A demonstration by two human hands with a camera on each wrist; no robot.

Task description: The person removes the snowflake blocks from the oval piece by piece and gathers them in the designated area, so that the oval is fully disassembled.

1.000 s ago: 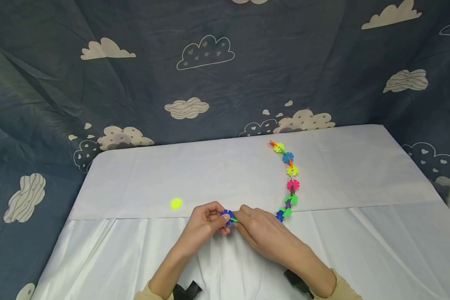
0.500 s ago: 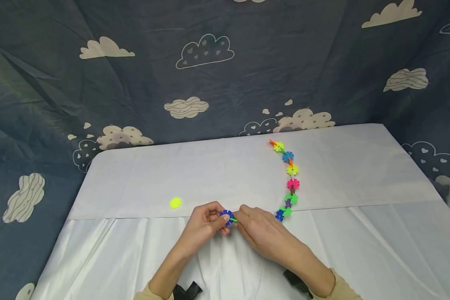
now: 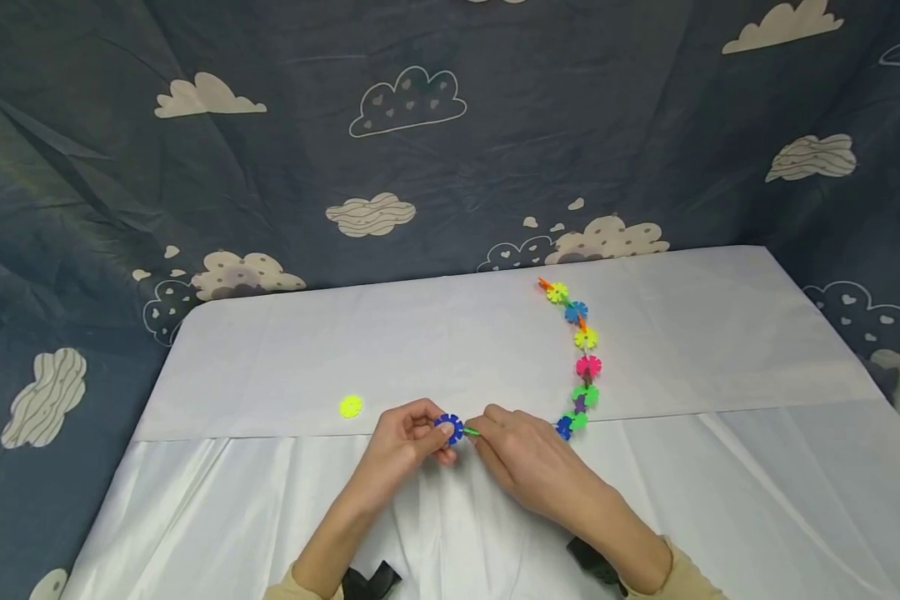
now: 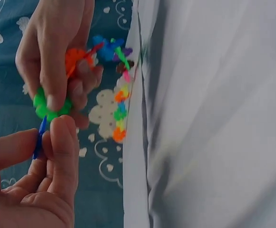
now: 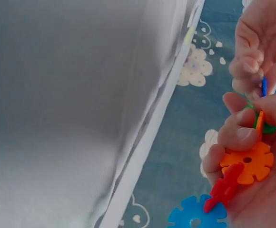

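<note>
Caution: I judge that off-angle pressure could make the blue snowflake disc (image 4: pixel 40 137) skid off the green snowflake disc (image 4: pixel 42 107), whose engagement I cannot confirm. The left hand (image 3: pixel 402 437) angles inward, fingers pinching blue; the right hand (image 3: pixel 528 457) opposes it, fingers pinching green. Both discs sit between the hands.

Two hands (image 3: pixel 401 442) (image 3: pixel 528 457), one chain (image 3: pixel 588 367), one lone disc (image 3: pixel 351 406)

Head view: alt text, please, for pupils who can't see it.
A left hand pinches a blue disc beside a green disc in the right hand. A chain of colourful discs curves across the white-covered table; a yellow disc lies apart.
</note>
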